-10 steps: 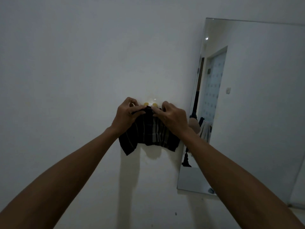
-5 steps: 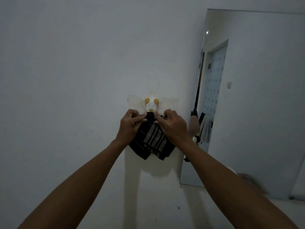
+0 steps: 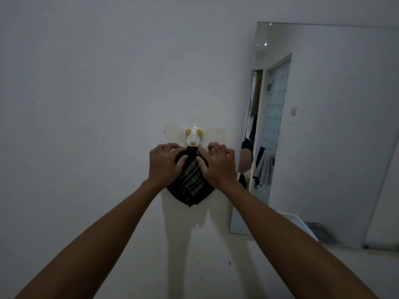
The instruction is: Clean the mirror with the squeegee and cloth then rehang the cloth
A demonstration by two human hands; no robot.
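Observation:
A dark striped cloth point(image 3: 191, 184) hangs bunched against the white wall just below a white hook point(image 3: 192, 137) shaped like an animal head with yellow ears. My left hand point(image 3: 165, 165) pinches the cloth's upper left side. My right hand point(image 3: 217, 166) grips its upper right side, thumb pressed on the fabric. The cloth's top edge sits at the hook's lower tip, hidden partly by my fingers. A tall frameless mirror point(image 3: 323, 126) leans on the wall to the right. No squeegee is in view.
The mirror reflects a doorway, hanging clothes and a wall switch. A white tub point(image 3: 298, 225) and a grey item point(image 3: 319, 230) lie on the floor at the mirror's base. The wall left of the hook is bare.
The cloth has come down from covering the hook, whose animal face now shows above my hands. The fabric is gathered narrower and both hands have closed in on it.

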